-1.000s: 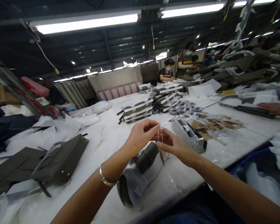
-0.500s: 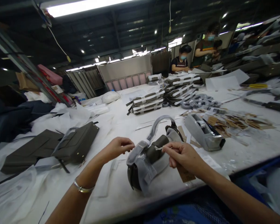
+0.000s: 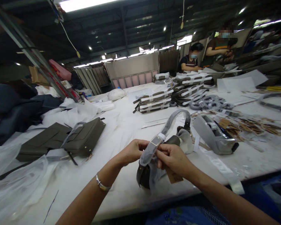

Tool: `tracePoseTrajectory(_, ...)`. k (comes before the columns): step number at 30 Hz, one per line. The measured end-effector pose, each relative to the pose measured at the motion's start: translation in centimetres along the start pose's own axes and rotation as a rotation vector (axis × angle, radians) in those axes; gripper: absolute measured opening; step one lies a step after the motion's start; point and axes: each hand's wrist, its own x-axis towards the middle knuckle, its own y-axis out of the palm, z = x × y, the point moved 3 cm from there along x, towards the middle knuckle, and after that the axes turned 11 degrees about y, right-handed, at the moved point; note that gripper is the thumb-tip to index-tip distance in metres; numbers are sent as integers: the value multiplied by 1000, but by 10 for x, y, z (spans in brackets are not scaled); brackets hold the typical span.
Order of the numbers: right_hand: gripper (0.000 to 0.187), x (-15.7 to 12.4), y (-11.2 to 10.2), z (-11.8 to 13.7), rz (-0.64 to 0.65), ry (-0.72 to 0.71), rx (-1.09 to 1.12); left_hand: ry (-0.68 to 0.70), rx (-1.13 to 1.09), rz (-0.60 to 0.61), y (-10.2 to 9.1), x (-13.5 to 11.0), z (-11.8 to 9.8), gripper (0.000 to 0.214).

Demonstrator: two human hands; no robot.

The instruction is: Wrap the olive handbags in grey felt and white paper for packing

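Observation:
A small dark olive handbag (image 3: 143, 177) stands near the table's front edge, partly covered in pale wrapping. Its handle strap (image 3: 152, 147), sleeved in clear plastic and fitted with a buckle, arches up and away. My left hand (image 3: 134, 152) has its fingers closed on the near part of this strap, from the left. From the right, my right hand (image 3: 174, 158) pinches close to the same spot, its fingertips partly behind the strap. A brown paper hang tag (image 3: 174, 175) dangles below my right hand; its string is hidden there.
A grey tape dispenser (image 3: 209, 137) stands right of the bag, beside a pile of brown tags (image 3: 250, 125). Wrapped straps (image 3: 207, 102) and stacked bag pieces (image 3: 155, 101) lie behind. Larger olive bags (image 3: 84, 139) rest at left. Two masked people (image 3: 190, 61) work at the far side.
My left hand has moved right and closed on the wrapped strap. My right hand, with the tag, has come in beside it at the strap. The view has shifted slightly left.

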Motion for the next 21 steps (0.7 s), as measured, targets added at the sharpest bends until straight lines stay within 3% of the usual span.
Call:
tracePoseTrajectory(5,33,-3,3,-7,90,80,95,35,323,-167,-9,-11,-7,33)
tracePoseTrajectory(7,46,-9,2,-11,131,103,129,40,550,-273,-18,-20,-17,30)
tracePoseTrajectory(9,53,-16,-1,-13,118,68,66,36,638,-357,-26,-32,-27,28)
tracePoseTrajectory(11,48,-22,-7,-14,64,2,-62,17,511,-389,-30,-43,-31,29)
tracePoseTrajectory(16,21,-35,-21,-13,-165,-106,-278,15,-161,-488,-29,-63,-23,30)
tracePoseTrajectory(19,17,-37,-23,-5,-258,-173,-189,100,-358,-536,-23,-64,-15,39)
tracePoseTrajectory(21,19,-32,-20,1,-221,-195,-44,142,-366,-536,-17,-60,-12,50)
